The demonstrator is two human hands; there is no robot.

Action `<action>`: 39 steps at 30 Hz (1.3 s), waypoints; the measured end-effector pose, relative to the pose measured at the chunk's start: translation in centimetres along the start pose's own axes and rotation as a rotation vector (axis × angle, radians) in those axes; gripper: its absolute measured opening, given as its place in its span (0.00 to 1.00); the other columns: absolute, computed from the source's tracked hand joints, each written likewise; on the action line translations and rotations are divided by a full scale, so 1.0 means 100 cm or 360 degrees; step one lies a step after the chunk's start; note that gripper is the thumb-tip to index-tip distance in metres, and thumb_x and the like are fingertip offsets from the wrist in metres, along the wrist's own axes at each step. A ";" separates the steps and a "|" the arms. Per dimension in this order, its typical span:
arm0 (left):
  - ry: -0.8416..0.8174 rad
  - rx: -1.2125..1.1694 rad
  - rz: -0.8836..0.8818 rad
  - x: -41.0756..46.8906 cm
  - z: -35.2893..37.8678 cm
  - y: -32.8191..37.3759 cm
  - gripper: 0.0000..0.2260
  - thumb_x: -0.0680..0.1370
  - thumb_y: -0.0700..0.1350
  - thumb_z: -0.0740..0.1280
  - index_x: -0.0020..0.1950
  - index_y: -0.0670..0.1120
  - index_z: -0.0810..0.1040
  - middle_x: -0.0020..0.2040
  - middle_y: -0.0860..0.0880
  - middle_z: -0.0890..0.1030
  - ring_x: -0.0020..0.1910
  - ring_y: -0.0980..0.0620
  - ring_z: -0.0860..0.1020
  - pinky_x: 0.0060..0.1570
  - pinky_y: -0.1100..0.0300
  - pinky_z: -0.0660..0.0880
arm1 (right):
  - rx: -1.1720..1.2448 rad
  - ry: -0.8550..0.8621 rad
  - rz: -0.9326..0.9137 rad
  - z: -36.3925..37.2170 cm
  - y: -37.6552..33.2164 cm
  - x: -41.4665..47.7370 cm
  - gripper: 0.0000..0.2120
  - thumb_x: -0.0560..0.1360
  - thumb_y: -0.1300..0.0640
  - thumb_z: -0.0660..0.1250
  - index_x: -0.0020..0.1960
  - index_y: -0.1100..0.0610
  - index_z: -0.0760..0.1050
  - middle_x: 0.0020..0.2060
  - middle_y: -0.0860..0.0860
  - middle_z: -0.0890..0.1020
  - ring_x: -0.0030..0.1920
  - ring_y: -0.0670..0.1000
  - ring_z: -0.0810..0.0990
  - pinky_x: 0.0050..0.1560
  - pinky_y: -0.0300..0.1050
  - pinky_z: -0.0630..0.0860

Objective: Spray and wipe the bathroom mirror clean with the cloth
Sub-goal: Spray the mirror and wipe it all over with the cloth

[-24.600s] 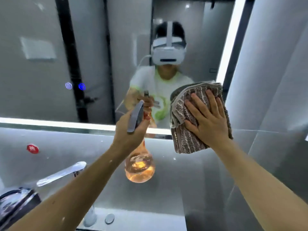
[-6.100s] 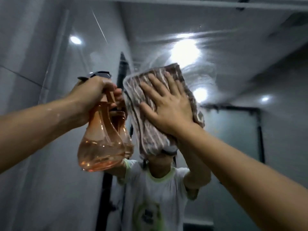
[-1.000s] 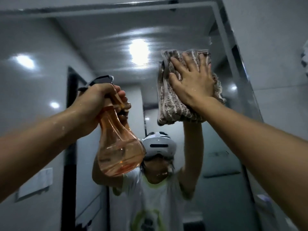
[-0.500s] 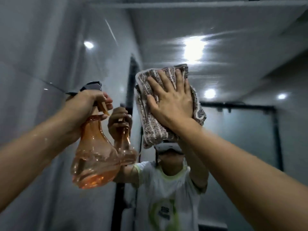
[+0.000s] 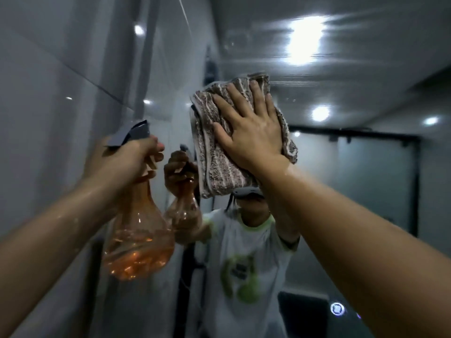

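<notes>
The bathroom mirror [image 5: 341, 181] fills most of the view and reflects a person, ceiling lights and a dark-framed door. My right hand [image 5: 251, 132] presses flat, fingers spread, on a folded brown-and-white striped cloth [image 5: 219, 164] held against the glass at upper centre. My left hand [image 5: 127, 159] grips the neck of an orange see-through spray bottle [image 5: 139, 242] with a grey trigger head, raised just left of the cloth and partly filled with liquid. Its reflection shows beside it.
A glossy grey tiled wall [image 5: 53, 98] runs along the left, close to the spray bottle. Wet streaks show on the upper glass near a reflected ceiling light [image 5: 305, 42]. A small round lit button [image 5: 337, 309] glows at the lower right.
The cloth under my right hand has slid left from the mirror's upper right edge to the upper centre. The view has swung left. The spray bottle stays raised in my left hand.
</notes>
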State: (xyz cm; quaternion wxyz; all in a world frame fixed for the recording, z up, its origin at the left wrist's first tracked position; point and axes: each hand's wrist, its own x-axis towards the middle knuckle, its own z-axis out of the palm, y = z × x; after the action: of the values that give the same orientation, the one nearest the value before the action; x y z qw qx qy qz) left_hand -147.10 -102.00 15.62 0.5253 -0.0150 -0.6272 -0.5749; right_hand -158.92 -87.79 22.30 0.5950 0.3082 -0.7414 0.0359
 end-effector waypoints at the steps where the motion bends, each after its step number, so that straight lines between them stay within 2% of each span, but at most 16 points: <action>1: -0.0015 -0.0034 0.0019 -0.009 0.015 0.003 0.04 0.75 0.43 0.63 0.42 0.51 0.75 0.46 0.50 0.81 0.48 0.53 0.78 0.43 0.59 0.73 | 0.0003 0.0002 0.0015 -0.004 0.017 -0.010 0.26 0.78 0.39 0.47 0.75 0.41 0.46 0.76 0.45 0.46 0.75 0.55 0.38 0.72 0.52 0.35; 4: -0.0065 -0.0090 0.0047 -0.041 0.069 0.015 0.02 0.71 0.45 0.65 0.39 0.52 0.76 0.44 0.50 0.81 0.47 0.52 0.79 0.46 0.56 0.73 | 0.0012 -0.0005 0.0119 -0.017 0.073 -0.042 0.26 0.79 0.40 0.47 0.75 0.41 0.46 0.76 0.45 0.45 0.75 0.54 0.38 0.72 0.52 0.35; 6: -0.0145 -0.0073 0.0039 -0.066 0.112 0.020 0.04 0.66 0.48 0.66 0.39 0.52 0.77 0.47 0.49 0.82 0.47 0.53 0.80 0.43 0.56 0.75 | -0.0012 -0.0003 0.0191 -0.025 0.115 -0.067 0.26 0.79 0.40 0.47 0.75 0.41 0.45 0.76 0.44 0.45 0.75 0.54 0.38 0.73 0.52 0.36; 8: -0.0247 -0.0119 0.0022 -0.090 0.161 0.023 0.03 0.70 0.45 0.64 0.41 0.51 0.77 0.47 0.49 0.83 0.42 0.58 0.82 0.34 0.62 0.75 | -0.0013 0.0004 0.0243 -0.034 0.162 -0.091 0.26 0.79 0.40 0.47 0.74 0.40 0.45 0.76 0.44 0.45 0.75 0.54 0.38 0.72 0.52 0.36; 10: -0.0365 -0.0215 -0.0001 -0.114 0.214 0.024 0.07 0.74 0.39 0.61 0.40 0.49 0.76 0.41 0.49 0.82 0.32 0.62 0.81 0.25 0.68 0.74 | -0.0024 -0.0005 0.0307 -0.044 0.212 -0.119 0.26 0.79 0.40 0.46 0.74 0.40 0.44 0.76 0.44 0.44 0.75 0.54 0.37 0.72 0.51 0.35; 12: -0.0458 -0.0328 -0.0059 -0.139 0.263 0.026 0.09 0.76 0.38 0.60 0.40 0.48 0.75 0.35 0.51 0.82 0.28 0.62 0.80 0.25 0.68 0.74 | -0.0048 -0.0021 0.0366 -0.053 0.262 -0.145 0.26 0.79 0.40 0.46 0.74 0.40 0.43 0.76 0.44 0.44 0.75 0.54 0.36 0.71 0.51 0.34; 16: -0.0640 -0.0502 -0.0212 -0.169 0.348 0.022 0.04 0.70 0.44 0.67 0.38 0.50 0.81 0.38 0.51 0.84 0.39 0.56 0.83 0.44 0.56 0.76 | -0.0120 -0.0030 0.0534 -0.071 0.362 -0.210 0.26 0.79 0.41 0.46 0.75 0.41 0.44 0.76 0.45 0.44 0.75 0.54 0.36 0.71 0.51 0.34; 18: -0.0697 -0.0538 -0.0280 -0.181 0.381 0.025 0.04 0.63 0.47 0.69 0.36 0.52 0.83 0.40 0.50 0.84 0.46 0.51 0.82 0.47 0.52 0.76 | -0.0124 -0.0017 0.0598 -0.078 0.402 -0.243 0.27 0.77 0.39 0.44 0.74 0.41 0.45 0.76 0.45 0.46 0.75 0.53 0.37 0.72 0.50 0.35; 20: -0.0764 -0.0485 -0.0235 -0.190 0.410 0.028 0.11 0.61 0.49 0.69 0.42 0.52 0.82 0.45 0.49 0.84 0.49 0.49 0.82 0.44 0.55 0.76 | -0.0114 0.0017 0.0610 -0.081 0.427 -0.265 0.28 0.75 0.38 0.41 0.74 0.41 0.47 0.76 0.45 0.49 0.75 0.53 0.39 0.72 0.50 0.36; 22: -0.0803 -0.0434 -0.0175 -0.201 0.429 0.032 0.15 0.65 0.49 0.67 0.50 0.50 0.79 0.47 0.50 0.83 0.49 0.51 0.82 0.41 0.59 0.76 | -0.0106 0.0038 0.0610 -0.079 0.436 -0.271 0.30 0.73 0.38 0.39 0.74 0.41 0.48 0.76 0.45 0.50 0.75 0.53 0.40 0.72 0.50 0.36; 23: -0.0784 -0.0460 -0.0179 -0.205 0.435 0.032 0.12 0.67 0.48 0.66 0.49 0.49 0.80 0.47 0.49 0.83 0.49 0.50 0.81 0.44 0.57 0.76 | -0.0108 0.0045 0.0620 -0.079 0.436 -0.271 0.31 0.72 0.38 0.39 0.74 0.41 0.48 0.76 0.45 0.50 0.75 0.53 0.40 0.71 0.50 0.36; 25: -0.0733 -0.0523 -0.0223 -0.207 0.439 0.030 0.05 0.67 0.45 0.68 0.39 0.50 0.83 0.46 0.46 0.84 0.51 0.47 0.81 0.51 0.49 0.77 | -0.0133 0.0063 0.0640 -0.077 0.433 -0.269 0.32 0.71 0.37 0.38 0.74 0.41 0.47 0.76 0.45 0.49 0.75 0.53 0.39 0.70 0.49 0.34; 28: -0.0737 -0.0540 -0.0262 -0.203 0.428 0.019 0.06 0.62 0.45 0.69 0.35 0.53 0.84 0.45 0.45 0.84 0.51 0.46 0.82 0.53 0.47 0.77 | -0.0148 0.0082 0.0654 -0.073 0.429 -0.267 0.31 0.72 0.37 0.39 0.74 0.41 0.47 0.76 0.46 0.47 0.75 0.54 0.38 0.70 0.50 0.33; 32: -0.0699 -0.0487 -0.0294 -0.180 0.410 0.008 0.06 0.62 0.44 0.68 0.37 0.51 0.83 0.40 0.48 0.84 0.45 0.49 0.83 0.39 0.58 0.76 | -0.0138 0.0094 0.0747 -0.072 0.421 -0.264 0.29 0.74 0.40 0.46 0.74 0.41 0.45 0.76 0.46 0.47 0.75 0.54 0.37 0.70 0.50 0.33; 35: -0.0745 -0.0434 -0.0339 -0.162 0.392 0.007 0.06 0.69 0.39 0.65 0.37 0.49 0.80 0.32 0.53 0.83 0.41 0.50 0.81 0.29 0.65 0.75 | -0.0119 0.0080 0.0774 -0.069 0.403 -0.255 0.29 0.74 0.39 0.44 0.74 0.41 0.43 0.76 0.45 0.45 0.75 0.53 0.37 0.70 0.49 0.32; 39: -0.0595 -0.0516 -0.0279 -0.160 0.340 0.006 0.07 0.71 0.39 0.65 0.43 0.48 0.80 0.44 0.45 0.85 0.46 0.48 0.83 0.44 0.55 0.78 | -0.0099 0.0067 0.0586 -0.054 0.335 -0.229 0.31 0.71 0.37 0.37 0.74 0.41 0.43 0.76 0.45 0.44 0.74 0.54 0.37 0.70 0.50 0.31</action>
State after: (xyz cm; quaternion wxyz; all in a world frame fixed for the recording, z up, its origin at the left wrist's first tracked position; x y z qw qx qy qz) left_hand -161.39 -67.38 12.42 0.3394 -0.1505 -0.6120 -0.6983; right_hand -168.73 -48.95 13.63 0.6031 0.1479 -0.7733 0.1278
